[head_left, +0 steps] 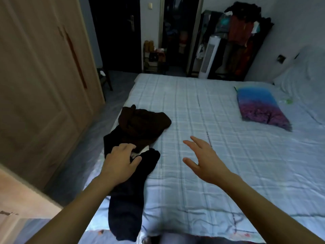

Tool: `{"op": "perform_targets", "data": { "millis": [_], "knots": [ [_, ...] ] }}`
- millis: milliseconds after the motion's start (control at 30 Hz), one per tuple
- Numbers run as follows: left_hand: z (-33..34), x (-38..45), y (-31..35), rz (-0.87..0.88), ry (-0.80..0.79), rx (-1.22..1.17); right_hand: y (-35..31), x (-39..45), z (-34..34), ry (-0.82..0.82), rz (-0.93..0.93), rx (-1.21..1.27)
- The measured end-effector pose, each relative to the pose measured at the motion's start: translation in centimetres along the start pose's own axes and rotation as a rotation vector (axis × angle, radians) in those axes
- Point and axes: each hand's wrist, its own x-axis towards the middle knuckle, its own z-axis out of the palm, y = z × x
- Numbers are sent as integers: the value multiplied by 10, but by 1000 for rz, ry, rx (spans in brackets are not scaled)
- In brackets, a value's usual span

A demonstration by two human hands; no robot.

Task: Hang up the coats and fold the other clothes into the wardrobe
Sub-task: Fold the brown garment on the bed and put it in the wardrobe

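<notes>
A heap of dark clothes lies on the left side of the bed [219,155]. On top at the far end sits a crumpled brown garment [142,123]. A long dark navy garment [128,205] runs from under it toward the near edge of the bed. My left hand [121,162] grips the dark cloth at a white label, fingers curled into the fabric. My right hand [204,159] hovers over the bare sheet to the right of the heap, fingers spread and holding nothing. The wooden wardrobe [40,85] stands on the left with its doors shut.
A blue and purple pillow [260,106] lies at the far right of the bed. Beyond the bed stand a white tower fan [209,57], a rack piled with clothes [246,32] and a small shoe shelf [154,57]. A light wooden surface [19,199] juts in at lower left.
</notes>
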Motion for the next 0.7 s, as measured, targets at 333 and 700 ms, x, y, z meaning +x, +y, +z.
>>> {"op": "perform_targets", "data": {
  "millis": [333,700],
  "knots": [
    [19,160,-35,4,-92,-5,26,159,-13,-32,82,-4],
    [56,221,-55,-229,-185,-74,66,258,4,-181,-24,-14]
  ]
}}
